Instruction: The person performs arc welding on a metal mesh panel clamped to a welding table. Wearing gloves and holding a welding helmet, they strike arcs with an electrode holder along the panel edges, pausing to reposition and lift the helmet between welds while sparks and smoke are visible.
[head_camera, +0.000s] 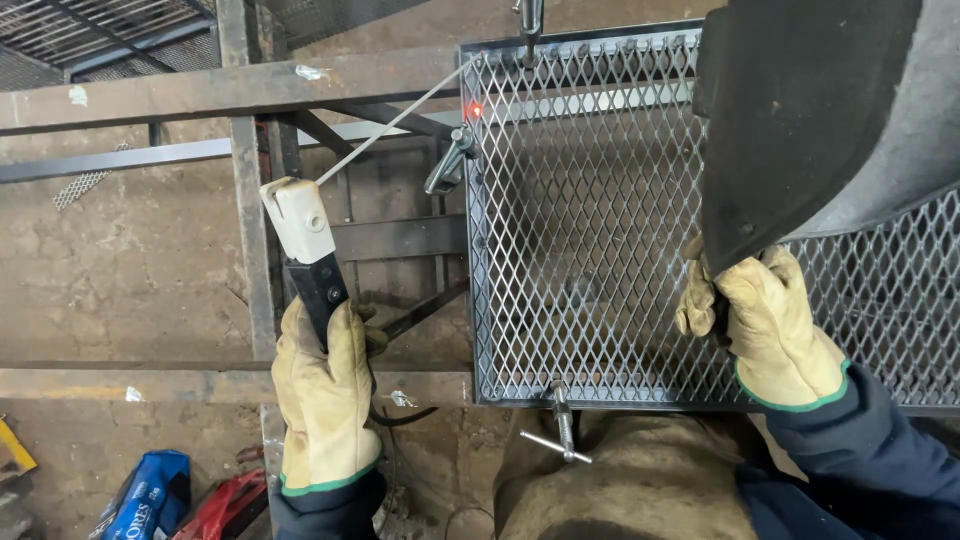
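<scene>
My left hand (322, 395), in a tan leather glove, grips a welding electrode holder (305, 255) with a white head and black handle. Its thin rod (395, 122) slants up and right to the upper left corner of an expanded-metal mesh panel (590, 230) in a dark steel frame, where a small red glowing spot (475, 109) shows. My right hand (765, 320), also gloved, holds the handle of a dark welding shield (810, 110) raised over the panel's right side.
The panel rests on a rusty steel frame (250, 90) of bars and angle iron. Clamps hold it at the top (528, 25), left edge (450, 160) and bottom (562, 425). Blue (145, 500) and red (225, 508) packages lie on the dirt floor.
</scene>
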